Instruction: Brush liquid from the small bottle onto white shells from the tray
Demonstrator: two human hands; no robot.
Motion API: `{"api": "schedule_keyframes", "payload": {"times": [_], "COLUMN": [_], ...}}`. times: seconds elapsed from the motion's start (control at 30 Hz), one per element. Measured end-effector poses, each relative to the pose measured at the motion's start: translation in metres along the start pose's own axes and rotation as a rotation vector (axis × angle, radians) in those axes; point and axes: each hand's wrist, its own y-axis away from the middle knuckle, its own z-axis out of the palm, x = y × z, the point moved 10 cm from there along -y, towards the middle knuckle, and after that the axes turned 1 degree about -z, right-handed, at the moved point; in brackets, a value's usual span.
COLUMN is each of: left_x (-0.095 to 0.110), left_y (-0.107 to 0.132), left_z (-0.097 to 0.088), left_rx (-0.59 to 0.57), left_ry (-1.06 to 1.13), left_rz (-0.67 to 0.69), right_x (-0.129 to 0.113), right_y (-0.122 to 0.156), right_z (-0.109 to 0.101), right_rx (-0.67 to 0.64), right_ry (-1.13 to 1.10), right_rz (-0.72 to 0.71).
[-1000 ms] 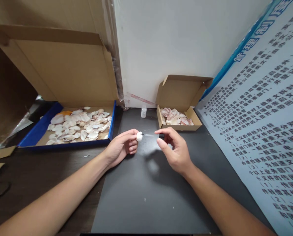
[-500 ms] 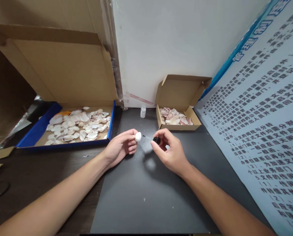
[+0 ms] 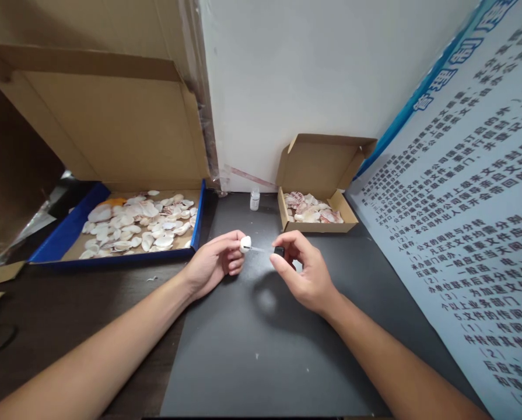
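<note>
- The white shell (image 3: 245, 241) was in the left hand (image 3: 219, 256), above the middle of the dark grey surface (image 3: 243, 350), well in from its edges.
- The left hand's thumb and forefinger pinched the shell, with the other fingers curled in.
- The right hand (image 3: 307, 268) pinched a black cap (image 3: 279, 251) between thumb and fingers; a thin clear stem (image 3: 259, 249) ran from it to a dark tip at the shell, though whether they touched could not be told.
- A small labelled bottle (image 3: 254, 201) stood near the surface's far edge.
- By the far right corner sat an open cardboard box (image 3: 326, 226) of reddish and pale shells (image 3: 308, 207).
- Beside the left edge, a larger blue-sided box (image 3: 72, 221) held mostly white shells (image 3: 151, 224).
</note>
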Motion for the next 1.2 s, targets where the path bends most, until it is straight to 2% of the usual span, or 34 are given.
{"api": "schedule_keyframes", "payload": {"times": [0.17,0.3,0.43,0.6,0.7,0.9,1.03,1.2], "left_x": [-0.0011,-0.0015,-0.002,-0.0002,-0.0004,-0.0001,-0.0011,-0.0014], "left_y": [-0.0006,0.0,0.0006,0.0009,0.0012,0.0009,0.0009,0.001], "left_z": [0.0008,0.0017,0.0029,0.0048,0.0062,0.0048,0.0051,0.0063], "left_rx": [-0.003,-0.006,-0.014,-0.002,0.0,0.002,-0.01,-0.016], "left_ry": [-0.015,-0.039,-0.054,-0.057,-0.061,-0.096,-0.116,-0.148], "left_rz": [-0.005,-0.007,-0.007,0.005,0.001,0.016,0.016,0.026], "right_x": [0.0028,0.0027,0.0072,0.0073,0.0099,0.0062,0.0064,0.0022], "right_y": [-0.0001,-0.0006,-0.0007,-0.001,-0.0011,-0.0007,-0.0008,-0.0016], "right_z": [-0.0052,-0.0012,-0.0064,-0.0034,-0.0071,-0.0015,-0.0056,-0.0046], "right_rx": [0.05,0.012,0.06,0.025,0.065,0.011,0.05,0.031], "right_ry": [0.022,-0.004,0.022,-0.014,0.021,-0.012,0.018,0.02], "right_rz": [0.015,0.007,0.055,0.053,0.074,0.044,0.045,0.011]}}
